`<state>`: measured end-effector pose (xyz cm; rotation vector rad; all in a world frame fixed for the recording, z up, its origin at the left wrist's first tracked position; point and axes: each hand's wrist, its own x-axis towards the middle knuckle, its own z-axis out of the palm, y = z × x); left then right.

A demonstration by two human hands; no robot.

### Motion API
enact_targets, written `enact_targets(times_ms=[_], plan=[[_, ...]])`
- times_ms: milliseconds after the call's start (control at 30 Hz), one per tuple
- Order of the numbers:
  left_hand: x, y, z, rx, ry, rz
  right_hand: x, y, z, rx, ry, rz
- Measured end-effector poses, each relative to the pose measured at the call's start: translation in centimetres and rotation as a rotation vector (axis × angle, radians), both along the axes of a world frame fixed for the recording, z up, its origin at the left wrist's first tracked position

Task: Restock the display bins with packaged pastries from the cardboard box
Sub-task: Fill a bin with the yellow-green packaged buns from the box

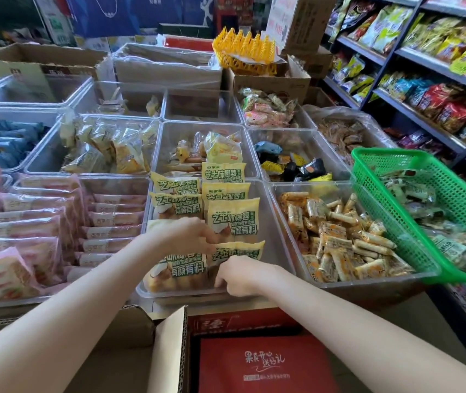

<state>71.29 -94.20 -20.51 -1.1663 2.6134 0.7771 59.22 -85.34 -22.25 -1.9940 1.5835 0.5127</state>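
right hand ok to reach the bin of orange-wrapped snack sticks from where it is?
Probably yes. The right hand sits at the front of the yellow pastry bin, and the orange snack stick bin adjoins it, open-topped. The green basket overhangs only its far right side.

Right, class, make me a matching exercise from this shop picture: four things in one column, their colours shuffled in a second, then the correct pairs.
Things
1. basket at the right
2. pastry packs in the middle bin
3. sandwich packs at the left
4. printed box at the bottom

Colours
A. pink
B. red
C. green
D. yellow

Pairs: 1-C, 2-D, 3-A, 4-B
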Motion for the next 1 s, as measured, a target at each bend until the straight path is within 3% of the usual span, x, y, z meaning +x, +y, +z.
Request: enact_targets(times_ms=[267,333,433,467,600,700,800,900,1000], plan=[[-0.4,0.7,-0.2,-0.105,0.030,0.104,-0.9,1.4,1.6,0.053,-0.052,-0.138],[-0.6,0.6,-0.1,-0.120,0.056,0.124,-1.9,1.4,2.6,-0.118,-0.168,-0.287],[-0.5,0.5,-0.3,-0.137,0.088,0.134,-4.3,0.3,4.1,-0.669,-0.248,-0.525],[-0.4,0.6,-0.3,-0.145,0.092,0.125,-5.1,-0.1,4.1,-0.706,-0.240,-0.547],[-0.3,0.6,-0.5,-0.141,0.126,0.110,-5.4,-1.0,1.4,-0.284,-0.215,-0.569],[-0.5,-0.1,0.5,-0.045,0.407,0.266,-6.3,-2.3,1.7,-0.214,-0.113,-0.510],[-0.2,-2.4,2.1,-0.204,0.618,0.383,-7.5,-4.7,4.5,-0.260,-0.351,-0.626],[-0.4,-4.0,2.0,-0.202,0.442,0.250,-7.6,-6.8,5.3,-0.483,-0.362,-0.637],[-1.9,-3.9,1.0,-0.151,0.232,0.112,-7.0,-7.9,2.9,-0.316,-0.238,-0.469]])
